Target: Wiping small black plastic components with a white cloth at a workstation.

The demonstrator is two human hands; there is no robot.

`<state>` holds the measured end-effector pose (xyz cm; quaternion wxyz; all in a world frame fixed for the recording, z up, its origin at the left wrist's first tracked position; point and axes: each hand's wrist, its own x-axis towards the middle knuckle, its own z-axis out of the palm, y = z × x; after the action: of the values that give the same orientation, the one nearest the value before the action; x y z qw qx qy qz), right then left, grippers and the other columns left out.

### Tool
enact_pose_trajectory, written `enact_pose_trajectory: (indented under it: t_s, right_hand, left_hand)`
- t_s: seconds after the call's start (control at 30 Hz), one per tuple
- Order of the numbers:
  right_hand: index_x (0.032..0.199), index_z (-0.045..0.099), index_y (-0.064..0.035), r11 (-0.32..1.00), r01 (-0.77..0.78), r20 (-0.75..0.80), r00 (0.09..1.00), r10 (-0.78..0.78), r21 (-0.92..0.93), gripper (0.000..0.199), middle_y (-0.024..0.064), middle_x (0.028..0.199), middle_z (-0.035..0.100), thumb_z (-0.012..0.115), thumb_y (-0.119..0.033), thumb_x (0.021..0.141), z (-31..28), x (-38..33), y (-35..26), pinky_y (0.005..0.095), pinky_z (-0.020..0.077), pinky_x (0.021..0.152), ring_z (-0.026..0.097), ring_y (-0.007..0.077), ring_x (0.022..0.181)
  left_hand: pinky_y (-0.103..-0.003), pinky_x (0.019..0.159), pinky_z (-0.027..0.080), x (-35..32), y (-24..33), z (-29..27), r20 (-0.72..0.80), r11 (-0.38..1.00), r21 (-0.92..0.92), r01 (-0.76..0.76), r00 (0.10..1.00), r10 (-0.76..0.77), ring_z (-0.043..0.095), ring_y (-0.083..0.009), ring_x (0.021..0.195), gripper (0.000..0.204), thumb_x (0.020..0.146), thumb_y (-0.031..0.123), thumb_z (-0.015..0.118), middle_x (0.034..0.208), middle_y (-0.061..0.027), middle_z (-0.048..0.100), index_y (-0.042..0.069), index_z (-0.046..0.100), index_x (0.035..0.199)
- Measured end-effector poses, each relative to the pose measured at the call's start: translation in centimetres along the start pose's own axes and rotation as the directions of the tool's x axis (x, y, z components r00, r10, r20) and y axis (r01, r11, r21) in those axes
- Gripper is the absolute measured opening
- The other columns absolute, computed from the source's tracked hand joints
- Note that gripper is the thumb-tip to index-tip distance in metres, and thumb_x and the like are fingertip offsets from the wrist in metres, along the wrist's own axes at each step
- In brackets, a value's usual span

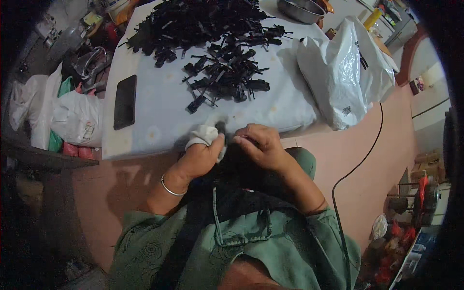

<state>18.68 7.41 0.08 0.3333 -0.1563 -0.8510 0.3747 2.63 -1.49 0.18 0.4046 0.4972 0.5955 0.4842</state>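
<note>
Close to the near edge of the cloth-covered table, my left hand (200, 157) is closed around a bunched white cloth (205, 133). A small dark part (221, 127), blurred, sticks up by its thumb and fingers. Just to the right, my right hand (261, 145) has its fingers curled and pinched together; whatever is between them is hidden or too small to make out. Beyond both hands lies a loose cluster of small black parts (227, 77) with thin prongs. A much larger heap of similar black parts (193, 24) covers the far side of the table.
A dark flat phone-like slab (125, 102) lies at the table's left. On the right stands a white plastic bag (333, 72), with a metal bowl (302, 10) behind it. White sacks (77, 116) sit at left. A black cable (360, 164) runs down the right side.
</note>
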Motion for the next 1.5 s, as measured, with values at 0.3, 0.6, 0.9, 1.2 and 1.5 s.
enact_pose_trajectory:
  t_s: [0.3, 0.6, 0.9, 1.2, 1.5]
  right_hand:
    - [0.077, 0.057, 0.0003, 0.992, -0.036, 0.18, 0.984, 0.013, 0.125, 0.005, 0.0108, 0.061, 0.051, 0.059, -0.004, 0.075, -1.1, -0.7, -0.8, 0.0303, 0.0397, 0.052, 0.052, 0.0227, 0.055]
    - [0.074, 0.055, 0.0005, 0.911, -0.351, 0.052, 0.936, 0.349, 0.218, 0.014, 0.0094, 0.061, 0.049, 0.055, -0.011, 0.083, 0.8, 0.4, -1.5, 0.0268, 0.0388, 0.053, 0.045, 0.014, 0.055]
    - [0.076, 0.049, 0.001, 0.947, -0.302, 0.142, 0.948, 0.286, 0.111, 0.022, 0.0037, 0.06, 0.044, 0.045, -0.016, 0.09, 2.0, 0.1, -0.4, 0.0273, 0.0376, 0.053, 0.039, 0.0077, 0.06]
    - [0.073, 0.05, -0.0002, 0.912, -0.389, 0.07, 0.921, 0.383, 0.133, 0.025, 0.0031, 0.057, 0.045, 0.048, -0.019, 0.089, 0.7, 0.0, 0.5, 0.029, 0.037, 0.048, 0.04, 0.0108, 0.053]
    - [0.073, 0.046, -0.0045, 0.649, -0.312, -0.339, 0.937, 0.087, -0.694, 0.013, 0.0148, 0.066, 0.054, 0.054, -0.013, 0.078, -1.7, 2.8, 5.7, 0.0426, 0.0439, 0.051, 0.055, 0.0355, 0.059]
  left_hand:
    - [-0.03, 0.061, 0.044, 0.4, -0.8, 0.2, 0.007, 0.719, -0.689, 0.091, 0.993, -0.119, 0.052, -0.0104, 0.068, 0.018, 0.085, 0.007, 0.045, 0.081, 0.0, 0.056, 0.001, 0.054, 0.098]
    - [-0.022, 0.07, 0.043, -0.5, 1.3, 0.1, 0.202, 0.991, -0.118, 0.067, 0.979, -0.042, 0.051, -0.0095, 0.083, 0.033, 0.083, 0.004, 0.042, 0.093, -0.0034, 0.054, 0.002, 0.043, 0.116]
    - [-0.034, 0.065, 0.043, 0.1, -1.0, 1.0, -0.009, 0.808, 0.344, -0.478, 0.859, 0.512, 0.053, -0.0252, 0.075, 0.025, 0.079, 0.006, 0.046, 0.083, -0.0136, 0.052, -0.002, 0.046, 0.102]
    - [-0.04, 0.071, 0.043, -0.3, 0.4, 0.3, 0.319, 0.71, 0.58, -0.4, 0.913, 0.254, 0.052, -0.0379, 0.079, 0.022, 0.076, 0.009, 0.052, 0.086, -0.0204, 0.053, -0.002, 0.052, 0.095]
    - [-0.027, 0.066, 0.046, 1.4, -0.5, 0.4, 0.152, 0.719, 0.501, -0.482, 0.867, 0.475, 0.058, -0.0197, 0.073, 0.025, 0.082, 0.01, 0.055, 0.085, -0.0111, 0.06, -0.003, 0.053, 0.103]
